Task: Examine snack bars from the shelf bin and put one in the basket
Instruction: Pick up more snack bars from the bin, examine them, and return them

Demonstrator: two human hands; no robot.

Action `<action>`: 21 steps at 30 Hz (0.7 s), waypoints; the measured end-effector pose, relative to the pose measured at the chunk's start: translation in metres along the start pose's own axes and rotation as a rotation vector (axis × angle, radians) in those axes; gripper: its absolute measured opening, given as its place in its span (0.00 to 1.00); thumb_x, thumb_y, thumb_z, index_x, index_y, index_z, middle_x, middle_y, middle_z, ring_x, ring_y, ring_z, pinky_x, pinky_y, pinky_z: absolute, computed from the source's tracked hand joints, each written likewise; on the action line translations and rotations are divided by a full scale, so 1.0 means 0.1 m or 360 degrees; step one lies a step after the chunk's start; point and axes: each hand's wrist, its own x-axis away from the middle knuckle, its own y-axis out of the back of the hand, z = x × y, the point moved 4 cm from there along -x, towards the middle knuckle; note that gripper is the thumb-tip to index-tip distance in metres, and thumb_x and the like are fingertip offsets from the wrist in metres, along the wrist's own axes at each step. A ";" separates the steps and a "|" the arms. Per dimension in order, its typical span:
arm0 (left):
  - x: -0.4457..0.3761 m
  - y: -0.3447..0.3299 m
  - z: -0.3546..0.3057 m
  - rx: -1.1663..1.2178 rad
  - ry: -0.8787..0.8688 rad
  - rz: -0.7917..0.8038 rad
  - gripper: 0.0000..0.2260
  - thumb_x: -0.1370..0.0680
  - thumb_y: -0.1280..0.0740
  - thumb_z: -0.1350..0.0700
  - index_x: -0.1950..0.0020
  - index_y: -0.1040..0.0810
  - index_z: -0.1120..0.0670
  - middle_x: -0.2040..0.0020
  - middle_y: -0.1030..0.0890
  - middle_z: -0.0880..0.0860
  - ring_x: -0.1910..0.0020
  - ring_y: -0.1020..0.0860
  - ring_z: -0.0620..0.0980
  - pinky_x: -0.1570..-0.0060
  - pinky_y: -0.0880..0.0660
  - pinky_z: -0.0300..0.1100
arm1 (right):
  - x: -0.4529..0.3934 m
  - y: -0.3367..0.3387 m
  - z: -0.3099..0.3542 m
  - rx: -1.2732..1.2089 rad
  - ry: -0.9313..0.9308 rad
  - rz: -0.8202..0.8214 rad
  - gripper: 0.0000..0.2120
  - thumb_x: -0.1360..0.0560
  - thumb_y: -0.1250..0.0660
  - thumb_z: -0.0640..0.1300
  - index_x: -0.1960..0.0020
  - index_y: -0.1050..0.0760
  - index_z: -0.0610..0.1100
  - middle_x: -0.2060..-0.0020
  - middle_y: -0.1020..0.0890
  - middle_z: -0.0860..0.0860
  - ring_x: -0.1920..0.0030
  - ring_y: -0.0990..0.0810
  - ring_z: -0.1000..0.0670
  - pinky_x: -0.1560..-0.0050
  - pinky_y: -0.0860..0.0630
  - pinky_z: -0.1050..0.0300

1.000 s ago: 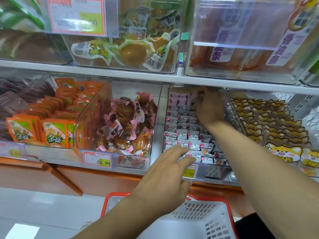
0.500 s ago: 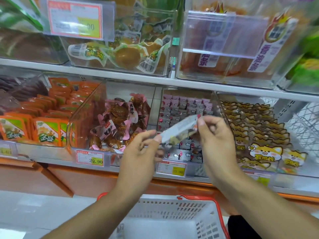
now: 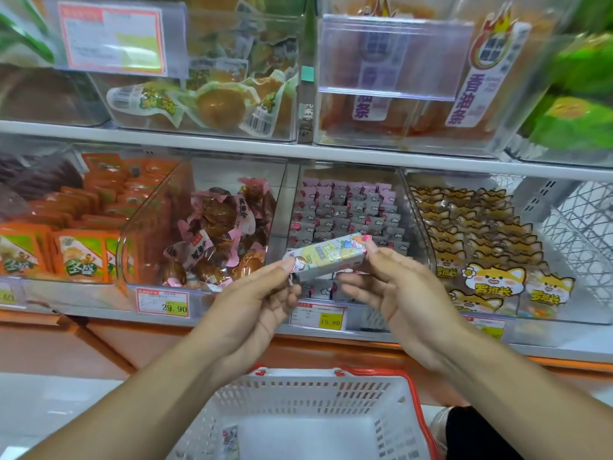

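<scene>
**Snack bar held up between both hands, above the basket**

The left hand (image 3: 262,297) and the right hand (image 3: 391,287) hold one snack bar (image 3: 326,255) between them in front of the shelf. The left hand's fingers are clamped on the bar's left end, thumb and forefinger pinching it; the right hand's fingers pinch the right end, with the other fingers loosely curled below. The bar is tilted, its right end higher than its left. Its wrapper is pale yellow and white with small cartoon figures and a pink spot at the right end.

Directly behind the bar sits the clear shelf bin (image 3: 414,207) it matches, filled with rows of small pink-and-grey wrapped bars (image 3: 345,210). A price tag (image 3: 318,317) reading 15.80 hangs on the shelf edge below that bin.

Left of it, another clear bin holds brown snacks in pink-trimmed wrappers (image 3: 215,234), with a tag (image 3: 163,303) reading 29.90. Further left are orange packets (image 3: 76,254). To the right, a bin holds packets printed with a cartoon fox (image 3: 491,280). The upper shelf carries more clear bins, blurred.

Below the hands, a white basket (image 3: 298,393) with a red rim stands near the person; one small wrapped item (image 3: 229,438) lies at its bottom left.
</scene>
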 end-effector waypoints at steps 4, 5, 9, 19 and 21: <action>0.00 -0.03 -0.02 -0.0006 0.0077 0.0095 0.13 0.35 0.23 0.58 0.51 0.12 0.59 0.60 0.16 0.54 0.65 0.19 0.45 0.66 0.21 0.34 | 0.00 0.05 0.02 0.0156 0.0024 0.0024 0.09 0.24 0.32 0.51 0.56 0.15 0.49 0.54 0.13 0.47 0.54 0.13 0.48 0.58 0.18 0.59; 0.00 -0.02 -0.03 -0.0001 0.0064 0.0090 0.19 0.36 0.22 0.58 0.46 0.14 0.61 0.58 0.16 0.55 0.65 0.19 0.45 0.65 0.21 0.34 | -0.01 0.06 0.02 0.0185 0.0051 0.0027 0.10 0.23 0.33 0.50 0.58 0.15 0.50 0.54 0.13 0.47 0.54 0.13 0.48 0.58 0.18 0.59; 0.00 0.00 -0.08 -0.0020 0.0001 0.0034 0.24 0.34 0.24 0.60 0.39 0.21 0.63 0.57 0.16 0.55 0.65 0.20 0.44 0.66 0.21 0.32 | 0.01 0.08 0.02 0.0227 0.0109 0.0014 0.08 0.26 0.31 0.51 0.59 0.18 0.48 0.52 0.13 0.42 0.52 0.13 0.45 0.58 0.17 0.58; 0.01 0.04 -0.13 -0.0294 -0.0159 -0.0164 0.04 0.34 0.26 0.59 0.65 0.19 0.57 0.68 0.21 0.54 0.67 0.18 0.45 0.66 0.21 0.33 | -0.02 0.09 -0.01 0.0161 0.0246 -0.0166 0.04 0.19 0.35 0.39 0.53 0.26 0.43 0.51 0.13 0.42 0.50 0.13 0.45 0.52 0.17 0.54; 0.01 0.07 -0.12 -0.0292 -0.0154 -0.0209 0.05 0.32 0.27 0.60 0.64 0.21 0.57 0.69 0.23 0.54 0.67 0.17 0.46 0.66 0.21 0.33 | 0.00 0.04 -0.01 0.0162 0.0267 -0.0035 0.07 0.21 0.32 0.38 0.45 0.28 0.43 0.47 0.14 0.45 0.48 0.14 0.46 0.53 0.18 0.58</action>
